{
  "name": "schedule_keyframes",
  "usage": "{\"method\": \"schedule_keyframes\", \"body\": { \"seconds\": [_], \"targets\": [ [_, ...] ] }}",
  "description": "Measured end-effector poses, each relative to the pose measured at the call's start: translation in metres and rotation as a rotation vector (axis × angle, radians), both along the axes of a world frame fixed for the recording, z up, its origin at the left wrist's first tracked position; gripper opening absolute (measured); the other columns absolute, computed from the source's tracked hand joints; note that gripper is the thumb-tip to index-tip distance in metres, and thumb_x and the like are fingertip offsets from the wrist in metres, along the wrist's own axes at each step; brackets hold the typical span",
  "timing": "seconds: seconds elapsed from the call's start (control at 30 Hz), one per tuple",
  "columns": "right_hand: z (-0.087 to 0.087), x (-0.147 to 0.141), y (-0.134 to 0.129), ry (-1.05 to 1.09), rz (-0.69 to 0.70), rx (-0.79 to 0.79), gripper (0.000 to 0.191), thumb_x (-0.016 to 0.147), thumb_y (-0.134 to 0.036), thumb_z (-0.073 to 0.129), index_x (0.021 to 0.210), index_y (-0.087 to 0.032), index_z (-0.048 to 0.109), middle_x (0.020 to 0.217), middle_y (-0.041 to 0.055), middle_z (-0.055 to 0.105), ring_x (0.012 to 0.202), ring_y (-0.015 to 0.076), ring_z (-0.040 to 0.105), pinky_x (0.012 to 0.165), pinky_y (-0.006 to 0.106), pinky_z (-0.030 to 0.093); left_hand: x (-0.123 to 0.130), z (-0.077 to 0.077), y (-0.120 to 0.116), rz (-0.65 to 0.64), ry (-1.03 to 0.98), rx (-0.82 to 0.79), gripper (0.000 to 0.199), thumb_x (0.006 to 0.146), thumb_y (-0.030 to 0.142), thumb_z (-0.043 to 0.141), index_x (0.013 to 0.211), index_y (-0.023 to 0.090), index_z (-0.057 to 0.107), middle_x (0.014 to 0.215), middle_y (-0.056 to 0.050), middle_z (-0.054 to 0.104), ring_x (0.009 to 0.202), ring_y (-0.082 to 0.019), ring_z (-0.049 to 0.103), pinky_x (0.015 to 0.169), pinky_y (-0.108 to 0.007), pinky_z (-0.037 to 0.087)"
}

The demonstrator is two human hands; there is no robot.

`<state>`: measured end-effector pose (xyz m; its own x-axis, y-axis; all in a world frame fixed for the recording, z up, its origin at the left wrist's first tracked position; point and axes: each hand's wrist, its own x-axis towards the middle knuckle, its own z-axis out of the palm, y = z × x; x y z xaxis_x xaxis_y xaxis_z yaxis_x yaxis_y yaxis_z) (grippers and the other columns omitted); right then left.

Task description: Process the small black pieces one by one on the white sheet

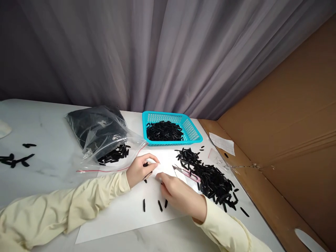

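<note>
My left hand (141, 170) is curled above the white sheet (115, 213), with small black strips (146, 164) showing between its fingers and palm. My right hand (175, 191) is closed just beside it, fingertips close to those of the left; what they pinch, if anything, is too small to make out. Several loose black strips (144, 205) lie on the sheet below the hands. To the right, pink-handled snips (189, 174) rest against a large heap of black strips (212, 182).
A turquoise basket (173, 142) holding black strips stands at the back. Left of it lies a clear zip bag (97, 126) full of dark material, with strips near its mouth. More strips (15, 160) lie far left. A cardboard wall (283, 115) borders the right side.
</note>
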<state>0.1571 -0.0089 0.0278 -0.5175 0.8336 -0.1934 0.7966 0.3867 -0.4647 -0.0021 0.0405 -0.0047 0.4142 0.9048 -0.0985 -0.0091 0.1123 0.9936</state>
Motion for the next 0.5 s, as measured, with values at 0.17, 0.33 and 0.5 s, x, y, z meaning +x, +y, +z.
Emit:
{"method": "schedule_keyframes", "body": {
  "seconds": [0.17,0.33,0.5],
  "targets": [
    [0.005,0.027,-0.002,0.742,-0.281,-0.349,0.018,0.089,-0.029,0.046,0.096,-0.017,0.059,0.062,-0.0008,0.058,0.050,0.0113,0.052,0.052,0.025,0.044,-0.002,-0.010,-0.011,-0.029,0.143,0.393,0.012,0.078,0.022,0.053,0.082,0.013,0.061,0.040,0.009,0.038,0.039,-0.006,0.029,0.042,-0.017,0.026],
    [0.000,0.033,-0.004,1.165,-0.407,-0.431,0.017,0.081,-0.034,0.063,0.086,-0.017,0.061,0.071,0.0028,0.068,0.055,0.0115,0.059,0.058,0.026,0.048,-0.004,-0.019,-0.022,-0.049,0.153,0.873,0.022,0.084,0.017,0.050,0.102,0.013,0.062,0.055,0.002,0.060,0.040,-0.006,0.040,0.043,-0.016,0.036],
    [-0.007,0.030,-0.006,1.259,-0.461,-0.455,0.016,0.081,-0.031,0.065,0.087,-0.017,0.061,0.072,0.0044,0.071,0.055,0.0116,0.061,0.058,0.025,0.049,-0.005,-0.011,-0.023,-0.012,0.182,1.004,0.027,0.088,0.021,0.051,0.111,0.012,0.061,0.043,0.007,0.050,0.034,-0.005,0.034,0.038,-0.015,0.033]
  ]
}}
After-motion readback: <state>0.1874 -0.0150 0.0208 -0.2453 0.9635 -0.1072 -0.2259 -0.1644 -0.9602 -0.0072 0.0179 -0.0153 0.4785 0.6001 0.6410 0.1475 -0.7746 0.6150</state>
